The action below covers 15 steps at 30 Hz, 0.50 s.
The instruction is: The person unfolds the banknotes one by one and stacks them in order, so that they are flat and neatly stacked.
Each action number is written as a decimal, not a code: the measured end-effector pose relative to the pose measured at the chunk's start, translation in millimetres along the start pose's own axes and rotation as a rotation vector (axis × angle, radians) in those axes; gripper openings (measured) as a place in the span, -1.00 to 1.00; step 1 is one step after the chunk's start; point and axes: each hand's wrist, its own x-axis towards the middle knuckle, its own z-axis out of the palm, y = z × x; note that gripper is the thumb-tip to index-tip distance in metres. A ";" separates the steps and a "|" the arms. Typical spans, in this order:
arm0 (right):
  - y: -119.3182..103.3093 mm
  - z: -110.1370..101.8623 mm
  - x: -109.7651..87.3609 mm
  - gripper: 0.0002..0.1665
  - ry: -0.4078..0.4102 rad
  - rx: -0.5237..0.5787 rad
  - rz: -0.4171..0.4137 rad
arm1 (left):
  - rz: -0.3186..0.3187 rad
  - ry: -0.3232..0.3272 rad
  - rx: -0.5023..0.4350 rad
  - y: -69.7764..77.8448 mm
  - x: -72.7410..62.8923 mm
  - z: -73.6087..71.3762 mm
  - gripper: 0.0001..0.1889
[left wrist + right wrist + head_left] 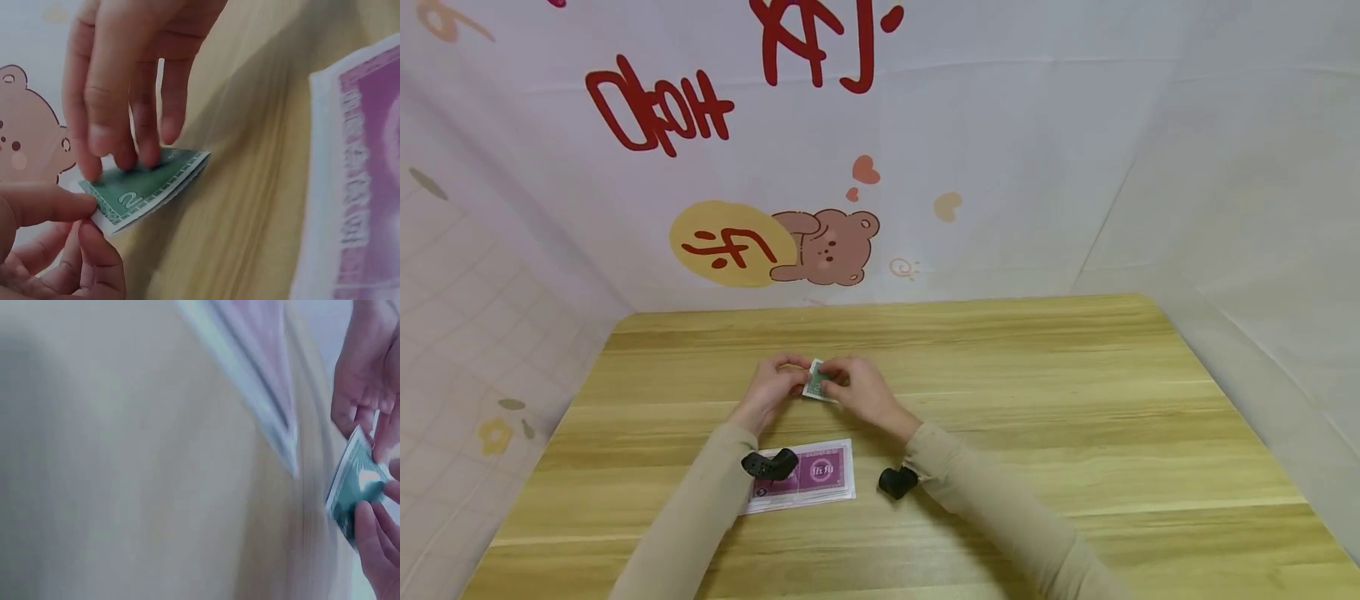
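A small folded green play banknote (817, 384) marked with a 2 is held above the table. My left hand (769, 387) pinches one corner between thumb and forefinger, clearest in the left wrist view. Over the same banknote (147, 190), my right hand (134, 69) reaches down with fairly straight fingers, their tips touching its upper face. The layers along its lower edge stand slightly apart. In the right wrist view the banknote (359, 484) appears between both hands at the right edge. Nearer the body, a stack of purple play banknotes (823, 469) lies flat, partly covered by the left wrist's camera.
The wooden table (1037, 400) extends widely to the right of the hands. A white printed cloth (1000, 167) with a cartoon bear hangs behind its back edge. Black wrist cameras (897, 482) hang under both sleeves.
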 end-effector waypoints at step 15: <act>-20.1 3.9 -21.7 -0.76 0.214 0.468 0.124 | 0.090 -0.154 -0.124 8.4 -33.8 5.0 -0.78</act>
